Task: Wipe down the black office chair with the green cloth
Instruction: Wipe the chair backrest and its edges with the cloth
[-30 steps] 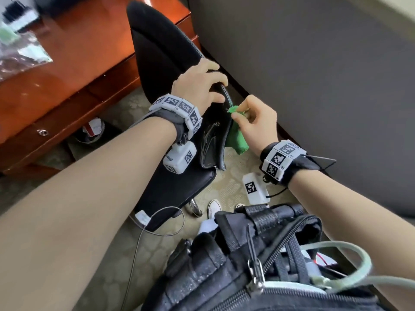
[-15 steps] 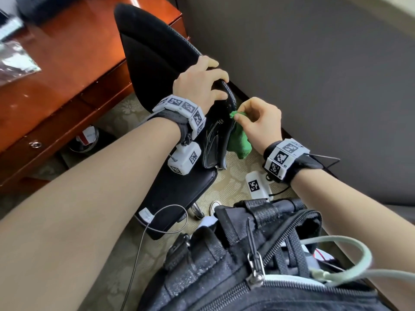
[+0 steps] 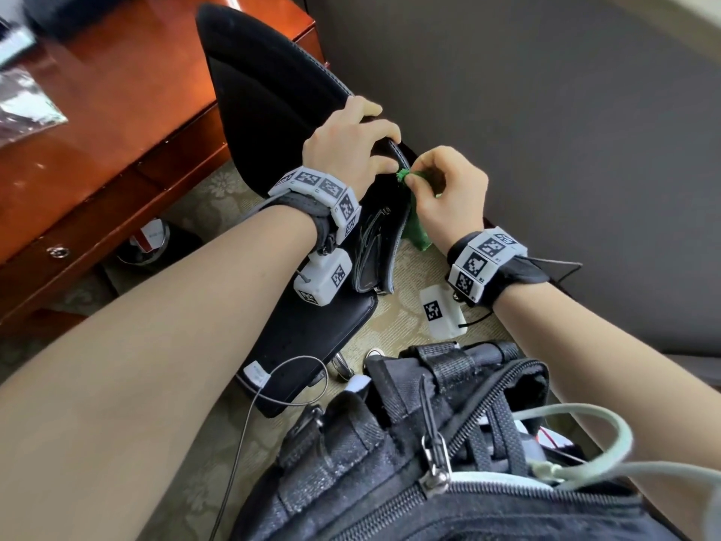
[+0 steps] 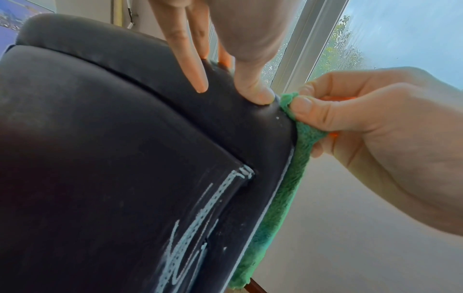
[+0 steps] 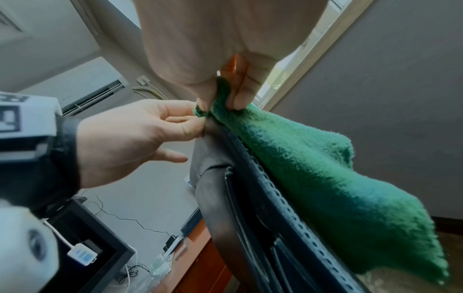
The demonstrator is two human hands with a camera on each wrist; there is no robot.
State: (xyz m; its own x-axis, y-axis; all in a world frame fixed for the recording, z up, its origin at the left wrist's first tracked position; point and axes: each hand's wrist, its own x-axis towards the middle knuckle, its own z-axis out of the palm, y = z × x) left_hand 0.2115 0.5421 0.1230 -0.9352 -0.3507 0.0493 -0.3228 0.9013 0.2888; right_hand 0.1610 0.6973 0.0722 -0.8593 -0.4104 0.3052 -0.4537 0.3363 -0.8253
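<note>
Far to the left of the left grip stands the reddish wooden counter [image 3: 117,123], with a clear plastic bag [image 3: 23,107] lying on its top. Below the counter, on the patterned floor [image 3: 195,197], sits a round bin [image 3: 150,244].

The black office chair [image 3: 265,91] is tipped between the counter and the grey wall [image 3: 546,130], its back toward the counter and its seat [image 3: 312,337] lower, near the person's black bag [image 3: 390,462].

The left hand [image 3: 351,150] holds the chair's upper edge: its fingers curl over the rim, and in the left wrist view the thumb [image 4: 253,87] presses into the padded black surface while one finger [image 4: 192,65] lies straight along it. So the left grip is closed on the chair. Below this grip, white scribbled marks [image 4: 195,234] show on the black leather.

Just right of the left thumb, touching the same rim, is the green cloth [image 4: 280,198]. The right hand [image 3: 448,193] pinches its top corner between thumb and fingertips, so the right grip is closed on the cloth. From the pinch the cloth hangs down along the chair's outer edge, on the side away from the left hand; the right wrist view shows it draped over the stitched border [image 5: 288,208] and widening toward its loose lower end.

Both wrists carry white bands printed with black square markers, the left band [image 3: 324,189] and the right band [image 3: 483,259]. A thin cable [image 3: 249,423] loops over the left forearm.
</note>
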